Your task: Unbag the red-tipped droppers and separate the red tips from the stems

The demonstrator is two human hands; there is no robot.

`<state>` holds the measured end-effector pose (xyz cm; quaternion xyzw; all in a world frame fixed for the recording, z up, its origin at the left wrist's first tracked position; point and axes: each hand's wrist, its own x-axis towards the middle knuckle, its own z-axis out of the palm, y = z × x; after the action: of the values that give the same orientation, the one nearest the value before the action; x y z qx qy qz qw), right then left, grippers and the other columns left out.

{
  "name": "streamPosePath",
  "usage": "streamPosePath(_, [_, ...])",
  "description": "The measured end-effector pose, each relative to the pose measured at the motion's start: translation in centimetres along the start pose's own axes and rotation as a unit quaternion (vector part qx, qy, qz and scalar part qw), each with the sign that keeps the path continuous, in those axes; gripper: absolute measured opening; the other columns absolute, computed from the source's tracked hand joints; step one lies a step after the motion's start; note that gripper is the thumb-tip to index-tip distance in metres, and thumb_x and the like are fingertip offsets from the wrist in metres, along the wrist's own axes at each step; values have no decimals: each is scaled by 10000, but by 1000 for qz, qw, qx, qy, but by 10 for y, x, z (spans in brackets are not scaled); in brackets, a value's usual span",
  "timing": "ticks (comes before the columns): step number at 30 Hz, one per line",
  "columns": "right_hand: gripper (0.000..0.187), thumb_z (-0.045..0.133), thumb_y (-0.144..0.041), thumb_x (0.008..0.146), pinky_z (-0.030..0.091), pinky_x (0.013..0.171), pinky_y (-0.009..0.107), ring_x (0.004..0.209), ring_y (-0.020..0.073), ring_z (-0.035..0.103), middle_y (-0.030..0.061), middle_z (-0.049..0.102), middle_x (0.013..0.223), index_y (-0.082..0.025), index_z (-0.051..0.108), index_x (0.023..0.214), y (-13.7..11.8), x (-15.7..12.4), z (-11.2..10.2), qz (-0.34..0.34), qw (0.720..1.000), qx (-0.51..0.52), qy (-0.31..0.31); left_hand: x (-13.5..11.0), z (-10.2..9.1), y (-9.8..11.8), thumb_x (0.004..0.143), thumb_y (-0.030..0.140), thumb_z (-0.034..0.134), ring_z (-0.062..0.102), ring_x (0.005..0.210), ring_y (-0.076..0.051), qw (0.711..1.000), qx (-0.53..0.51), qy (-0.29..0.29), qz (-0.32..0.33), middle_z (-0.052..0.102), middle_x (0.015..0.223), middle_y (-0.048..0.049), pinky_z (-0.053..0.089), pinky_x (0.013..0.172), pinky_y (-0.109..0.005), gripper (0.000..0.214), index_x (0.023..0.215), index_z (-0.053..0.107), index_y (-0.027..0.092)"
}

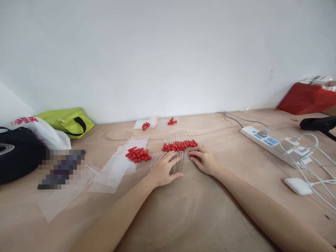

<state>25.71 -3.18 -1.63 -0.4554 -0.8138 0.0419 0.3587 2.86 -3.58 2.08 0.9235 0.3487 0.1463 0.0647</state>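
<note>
My left hand point(163, 170) lies flat with fingers spread on a bunch of clear glass tubes point(177, 166) in the middle of the wooden table point(199, 213). My right hand point(204, 160) rests just to the right, fingers curled round a small red rubber bulb point(193, 155). A row of droppers with red bulbs point(179, 144) lies right behind both hands. A loose heap of red bulbs point(138, 154) sits on clear plastic bags point(118, 168) to the left.
A few more red bulbs point(172, 121) and bags lie by the wall. A green bag point(67, 120), a white bag and a black bag point(15, 154) stand at the left. A power strip point(270, 143) with cables, a white charger point(298, 185) and a red box point(306, 99) are at the right.
</note>
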Motion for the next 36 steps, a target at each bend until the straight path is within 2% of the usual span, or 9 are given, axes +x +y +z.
streamPosePath(2, [193, 504, -236, 799, 455, 791, 397, 912, 204, 521, 75, 582, 934, -213, 613, 957, -1, 0, -1, 1, 1000, 5, -1, 0, -2, 1, 740, 549, 520, 405, 1173, -267, 1000, -3, 27, 0, 468, 1254, -104, 333, 978, -448, 551, 1169, 497, 204])
streamPosePath(5, [202, 505, -233, 794, 450, 792, 383, 895, 196, 528, 72, 585, 935, -217, 607, 967, -3, 0, -2, 2, 1000, 20, 3, 1, -10, -5, 829, 424, 442, 519, 1002, -213, 995, -20, 93, -34, 570, 1063, -69, 406, 885, -400, 322, 1037, 556, 206])
streamPosePath(8, [191, 511, -236, 789, 440, 781, 369, 881, 193, 527, 69, 588, 923, -216, 615, 948, -4, 0, -2, 4, 1000, 14, 7, 8, -18, -19, 859, 262, 388, 549, 869, -175, 986, -21, 151, -69, 588, 913, -40, 439, 795, -351, 209, 898, 582, 196])
streamPosePath(10, [166, 532, -254, 776, 419, 777, 378, 887, 202, 518, 64, 589, 919, -226, 630, 907, -5, 1, -1, 11, 1000, -20, 12, 17, -22, -31, 844, 205, 401, 540, 855, -176, 985, 5, 159, -72, 586, 888, -36, 437, 781, -346, 195, 857, 595, 191])
streamPosePath(15, [92, 563, -272, 756, 349, 798, 395, 916, 214, 488, 50, 583, 946, -237, 645, 777, -15, 7, 2, 30, 995, -96, 29, 51, -27, -53, 799, 94, 419, 517, 926, -198, 990, 117, 79, 4, 584, 967, -55, 412, 811, -364, 263, 928, 621, 203])
streamPosePath(19, [140, 518, -255, 795, 276, 854, 423, 974, 216, 464, 43, 570, 1004, -273, 653, 825, -24, 10, 1, -4, 993, -118, 10, 74, -26, -61, 769, 39, 415, 526, 951, -185, 986, 148, -8, 81, 584, 1010, -53, 406, 820, -355, 332, 959, 618, 220])
streamPosePath(26, [148, 518, -259, 781, 264, 861, 429, 917, 209, 475, 42, 584, 941, -263, 657, 830, -21, 6, 2, 31, 992, -117, 30, 83, -24, -70, 785, 76, 446, 558, 897, -170, 985, 122, -27, 122, 620, 926, -35, 414, 833, -336, 240, 887, 617, 212])
streamPosePath(31, [153, 510, -255, 788, 283, 841, 410, 887, 202, 486, 40, 594, 905, -253, 657, 831, -21, 6, 3, 35, 993, -104, 38, 76, -26, -67, 823, 83, 374, 542, 963, -165, 991, 91, 41, 93, 601, 983, -60, 415, 864, -331, 254, 997, 537, 172])
streamPosePath(36, [194, 461, -282, 832, 306, 829, 372, 851, 177, 508, 42, 608, 878, -242, 641, 894, -22, 5, -1, 43, 993, -69, 88, 41, -33, -42, 886, 179, 304, 558, 882, -165, 980, 50, 189, 38, 601, 923, -67, 441, 772, -311, 234, 1044, 475, 163])
